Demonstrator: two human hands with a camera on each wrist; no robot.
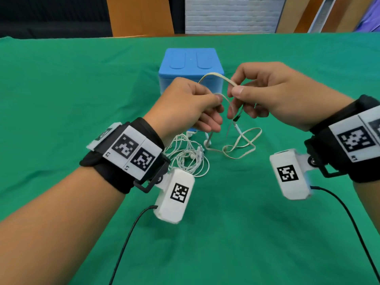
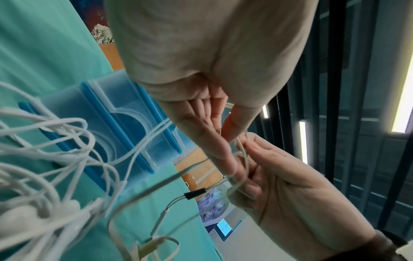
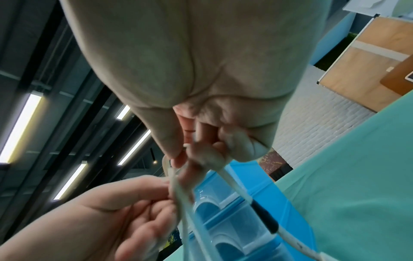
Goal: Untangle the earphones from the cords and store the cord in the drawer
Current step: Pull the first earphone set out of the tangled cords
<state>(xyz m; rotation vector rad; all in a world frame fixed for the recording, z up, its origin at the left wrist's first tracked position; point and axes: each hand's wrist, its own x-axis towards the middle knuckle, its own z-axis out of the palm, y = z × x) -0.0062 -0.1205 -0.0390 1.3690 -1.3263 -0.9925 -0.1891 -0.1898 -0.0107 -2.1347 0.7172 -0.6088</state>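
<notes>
A green cloth covers the table [image 1: 61,83], with a white brick wall and wooden panels beyond its far edge. A blue drawer box [image 1: 191,64] stands at mid-table toward the far edge. Both hands are raised in front of it. The left hand [image 1: 189,103] pinches a flat beige cord [image 1: 216,76] between thumb and forefinger, the other fingers [image 2: 225,159] loosely curled. The right hand [image 1: 271,93] pinches the same cord close by, an arch of it rising between the two grips. The cord hangs past a black sleeve [image 1: 236,118] to loose loops on the cloth. Beside those loops, nearer the left wrist, lie tangled white earphones [image 1: 185,155].
</notes>
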